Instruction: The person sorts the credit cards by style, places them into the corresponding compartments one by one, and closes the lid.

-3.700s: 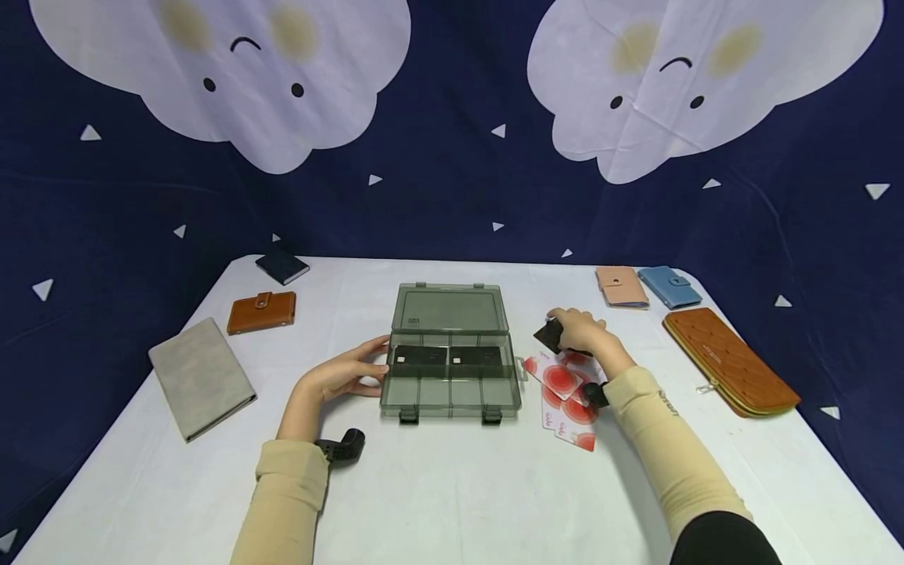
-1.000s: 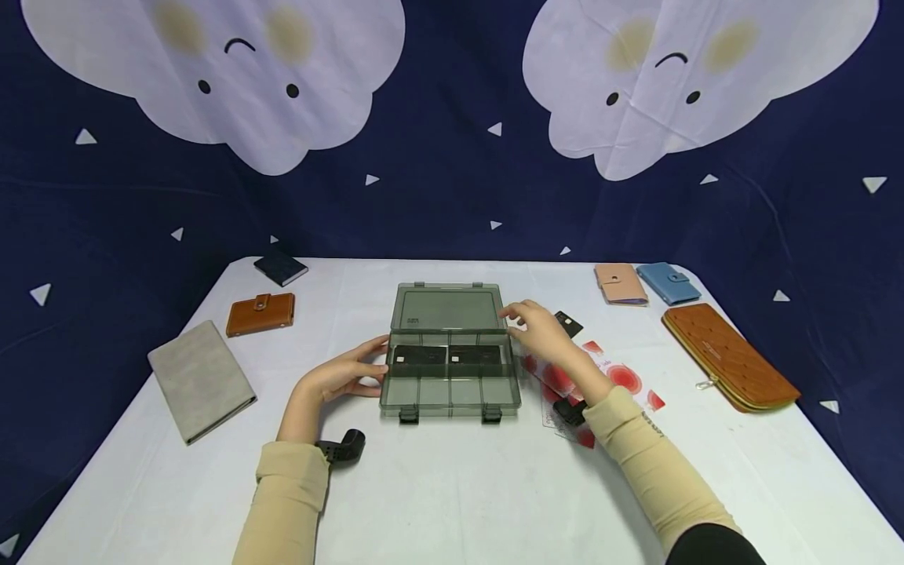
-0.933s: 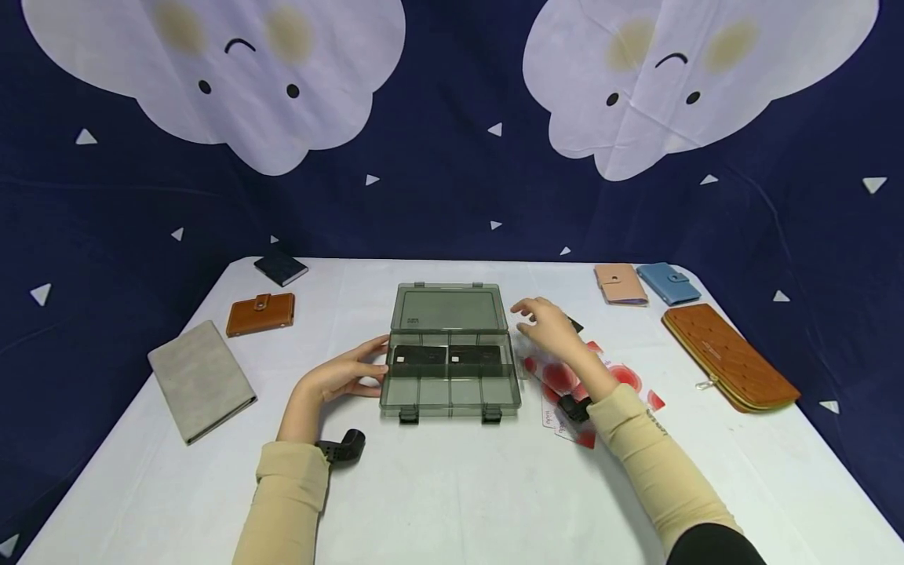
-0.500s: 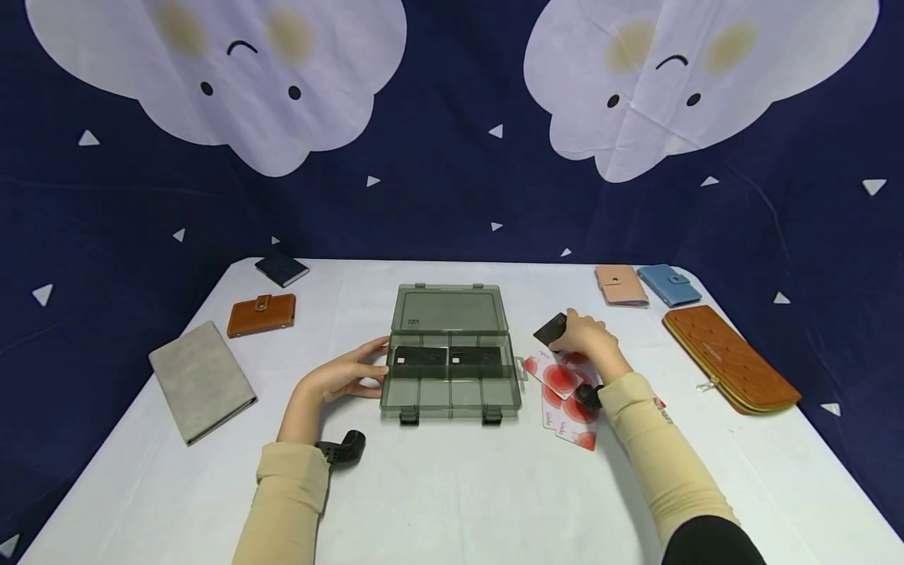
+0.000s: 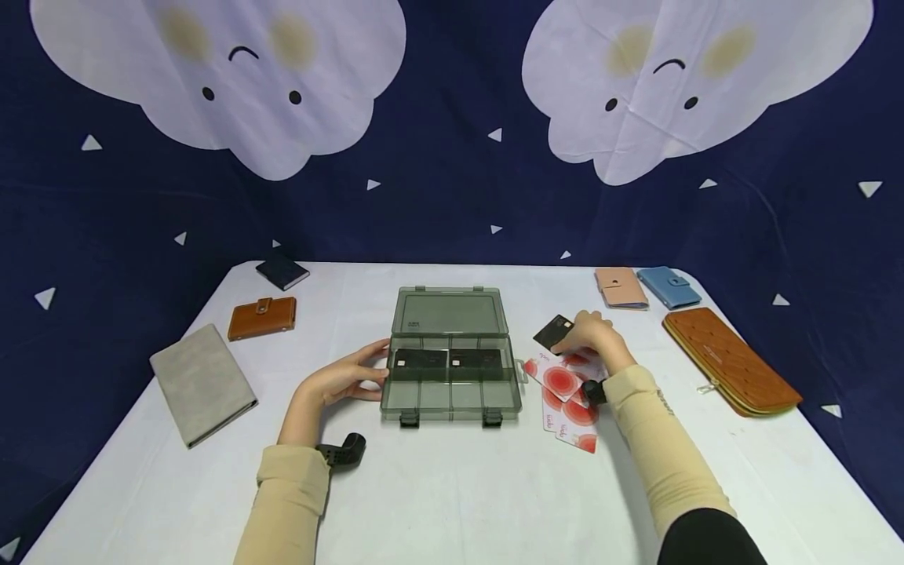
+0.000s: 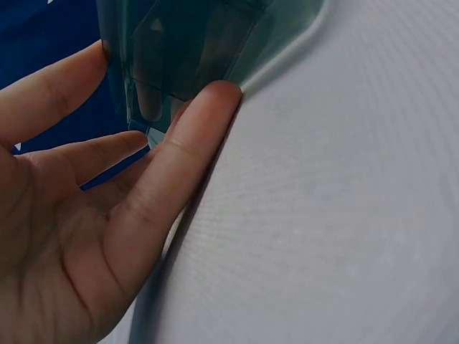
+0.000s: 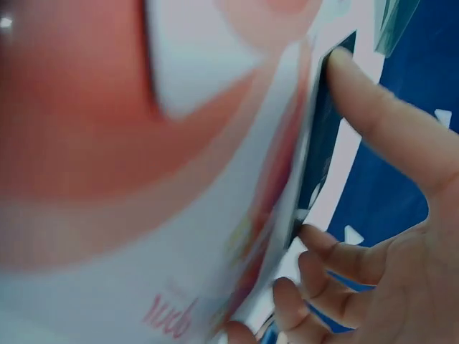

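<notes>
A translucent grey-green plastic organizer box (image 5: 452, 399) lies on the table with its lid (image 5: 450, 311) laid back. Two black bank cards, a left one (image 5: 421, 359) and a right one (image 5: 476, 360), are in its back row. My left hand (image 5: 344, 379) touches the box's left side, fingers and thumb nearly straight against the edge. To the right of the box, my right hand (image 5: 592, 337) pinches a black bank card (image 5: 553, 333) with a chip; in the right wrist view my thumb (image 7: 358, 93) and fingertips are at opposite edges. Under that hand spread several red-and-white cards (image 5: 575, 420).
At left are a grey notebook (image 5: 203, 384), a brown snap wallet (image 5: 262, 318) and a dark blue booklet (image 5: 282, 271). At right lie a pink card holder (image 5: 621, 288), a blue one (image 5: 668, 287) and a brown zip wallet (image 5: 730, 361).
My right hand went from the black card to beside the box's right edge, then back right to pinch a black card by the red-and-white cards. My left hand stayed on the box.
</notes>
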`<action>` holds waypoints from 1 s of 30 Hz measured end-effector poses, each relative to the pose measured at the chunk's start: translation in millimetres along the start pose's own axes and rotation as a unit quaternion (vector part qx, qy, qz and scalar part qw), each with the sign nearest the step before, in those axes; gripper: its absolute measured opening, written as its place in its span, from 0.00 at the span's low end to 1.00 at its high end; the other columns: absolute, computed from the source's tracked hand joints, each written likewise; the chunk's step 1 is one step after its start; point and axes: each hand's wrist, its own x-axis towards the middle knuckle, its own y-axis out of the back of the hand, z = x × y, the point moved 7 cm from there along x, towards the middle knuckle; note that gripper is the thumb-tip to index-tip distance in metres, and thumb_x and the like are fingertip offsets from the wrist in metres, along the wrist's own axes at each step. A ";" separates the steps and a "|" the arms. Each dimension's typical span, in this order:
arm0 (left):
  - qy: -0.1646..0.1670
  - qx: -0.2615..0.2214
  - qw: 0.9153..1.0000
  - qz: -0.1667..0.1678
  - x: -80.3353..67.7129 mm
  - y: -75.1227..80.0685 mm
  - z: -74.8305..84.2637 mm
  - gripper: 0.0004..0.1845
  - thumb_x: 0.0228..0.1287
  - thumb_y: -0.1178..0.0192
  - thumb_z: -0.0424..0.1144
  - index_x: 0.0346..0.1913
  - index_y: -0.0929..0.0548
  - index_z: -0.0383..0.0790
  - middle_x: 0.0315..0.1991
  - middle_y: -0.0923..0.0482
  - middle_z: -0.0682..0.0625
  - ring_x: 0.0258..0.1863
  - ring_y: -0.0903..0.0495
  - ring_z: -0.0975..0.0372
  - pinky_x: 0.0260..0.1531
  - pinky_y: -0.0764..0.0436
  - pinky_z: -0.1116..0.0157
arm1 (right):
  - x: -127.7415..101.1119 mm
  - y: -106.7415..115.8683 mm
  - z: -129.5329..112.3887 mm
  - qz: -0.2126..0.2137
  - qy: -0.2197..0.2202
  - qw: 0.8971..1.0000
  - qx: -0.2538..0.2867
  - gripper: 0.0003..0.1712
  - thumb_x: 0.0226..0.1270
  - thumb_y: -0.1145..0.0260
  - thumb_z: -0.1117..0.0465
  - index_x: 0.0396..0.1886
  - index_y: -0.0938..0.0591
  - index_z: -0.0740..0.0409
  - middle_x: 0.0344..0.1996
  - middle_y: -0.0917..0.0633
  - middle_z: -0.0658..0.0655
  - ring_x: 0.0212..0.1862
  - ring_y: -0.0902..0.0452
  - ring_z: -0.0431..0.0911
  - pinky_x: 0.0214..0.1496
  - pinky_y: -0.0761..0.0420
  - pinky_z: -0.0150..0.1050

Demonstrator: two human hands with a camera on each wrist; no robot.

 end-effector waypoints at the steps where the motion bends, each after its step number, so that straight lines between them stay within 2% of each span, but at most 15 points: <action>1: 0.000 0.000 1.000 0.000 0.0 0.1 -0.3 0.42 0.63 0.45 0.31 0.73 0.59 0.40 0.72 0.62 0.37 0.41 0.23 0.60 0.41 0.17 0.61 | 0.7 -0.3 2.0 -0.003 -0.006 1.000 0.008 0.52 0.44 0.28 0.44 0.56 0.36 0.81 0.52 0.35 0.81 0.54 0.39 0.73 0.55 0.31 0.62; 3: -0.001 0.001 1.000 -0.001 0.0 0.2 -0.6 0.42 0.63 0.46 0.31 0.73 0.59 0.40 0.72 0.62 0.37 0.41 0.23 0.60 0.41 0.17 0.61 | 1.7 -1.3 5.7 -0.012 -0.015 1.000 0.020 0.57 0.44 0.28 0.44 0.59 0.42 0.82 0.55 0.40 0.82 0.57 0.44 0.75 0.57 0.34 0.65; 6: -0.003 0.003 1.000 -0.002 -0.2 0.1 -0.7 0.42 0.63 0.46 0.31 0.73 0.60 0.40 0.72 0.63 0.36 0.41 0.23 0.60 0.41 0.17 0.61 | 2.2 -1.9 9.4 -0.011 -0.018 0.999 0.043 0.58 0.44 0.27 0.44 0.60 0.47 0.79 0.56 0.42 0.82 0.57 0.45 0.74 0.58 0.35 0.65; 9: -0.003 0.003 1.000 0.001 0.1 0.5 -0.7 0.42 0.63 0.46 0.31 0.73 0.59 0.40 0.72 0.62 0.36 0.41 0.23 0.60 0.40 0.17 0.61 | 2.1 -0.1 7.5 0.015 0.006 0.996 0.083 0.53 0.42 0.25 0.49 0.56 0.46 0.74 0.51 0.37 0.78 0.52 0.40 0.70 0.54 0.32 0.60; 12: -0.002 0.003 1.000 0.004 -0.1 1.1 -0.7 0.42 0.63 0.46 0.31 0.73 0.59 0.40 0.72 0.62 0.36 0.40 0.24 0.60 0.40 0.17 0.62 | 2.1 1.4 1.0 0.042 0.049 0.988 0.138 0.46 0.42 0.24 0.58 0.52 0.46 0.67 0.45 0.31 0.73 0.47 0.35 0.64 0.49 0.29 0.53; 16: -0.002 0.003 1.000 0.007 -0.8 0.9 -0.1 0.42 0.63 0.46 0.31 0.73 0.59 0.40 0.72 0.62 0.37 0.40 0.23 0.60 0.40 0.17 0.62 | 3.2 3.3 -9.5 0.056 0.112 0.968 0.217 0.43 0.45 0.29 0.70 0.55 0.48 0.64 0.36 0.26 0.67 0.37 0.31 0.55 0.39 0.29 0.43; 19: 0.000 0.000 1.000 0.009 -1.3 0.0 0.6 0.42 0.63 0.46 0.31 0.73 0.58 0.41 0.72 0.61 0.38 0.40 0.23 0.60 0.40 0.17 0.61 | 2.3 5.3 -17.5 0.050 0.142 0.945 0.292 0.42 0.49 0.35 0.76 0.59 0.49 0.66 0.28 0.28 0.59 0.28 0.33 0.47 0.31 0.31 0.36; 21: 0.001 -0.002 1.000 0.007 -1.3 -0.4 0.8 0.42 0.62 0.45 0.31 0.73 0.58 0.41 0.72 0.61 0.37 0.40 0.23 0.60 0.40 0.17 0.61 | 0.0 7.3 -23.2 0.044 0.150 0.928 0.337 0.39 0.54 0.38 0.77 0.60 0.49 0.70 0.25 0.32 0.54 0.24 0.35 0.41 0.27 0.30 0.32; 23: 0.001 -0.003 1.000 0.008 -1.1 -0.4 0.9 0.42 0.62 0.45 0.31 0.73 0.58 0.41 0.72 0.60 0.38 0.40 0.23 0.60 0.40 0.17 0.61 | -3.0 9.7 -31.1 0.037 0.153 0.911 0.381 0.32 0.58 0.41 0.76 0.58 0.47 0.74 0.27 0.32 0.53 0.25 0.34 0.37 0.29 0.26 0.30; 25: 0.000 -0.003 1.000 0.008 -0.7 -0.1 0.7 0.42 0.62 0.46 0.31 0.73 0.58 0.41 0.72 0.60 0.38 0.40 0.23 0.60 0.40 0.17 0.61 | -6.8 13.3 -40.0 0.036 0.158 0.900 0.405 0.27 0.61 0.42 0.73 0.56 0.42 0.77 0.30 0.31 0.53 0.27 0.33 0.36 0.32 0.24 0.29; 27: 0.000 -0.002 1.000 0.008 -0.5 0.3 0.2 0.42 0.62 0.46 0.30 0.73 0.58 0.41 0.72 0.60 0.38 0.40 0.23 0.60 0.40 0.17 0.61 | -11.6 17.0 -50.9 0.036 0.168 0.892 0.419 0.23 0.64 0.43 0.70 0.56 0.36 0.78 0.33 0.30 0.52 0.32 0.32 0.35 0.37 0.24 0.30; 30: 0.000 -0.001 1.000 0.007 -0.3 0.6 -0.3 0.42 0.63 0.46 0.30 0.73 0.58 0.41 0.72 0.61 0.38 0.40 0.22 0.60 0.41 0.17 0.61 | -20.7 20.2 -70.2 0.030 0.193 0.885 0.422 0.21 0.67 0.44 0.66 0.56 0.31 0.75 0.36 0.25 0.49 0.36 0.31 0.35 0.40 0.27 0.33</action>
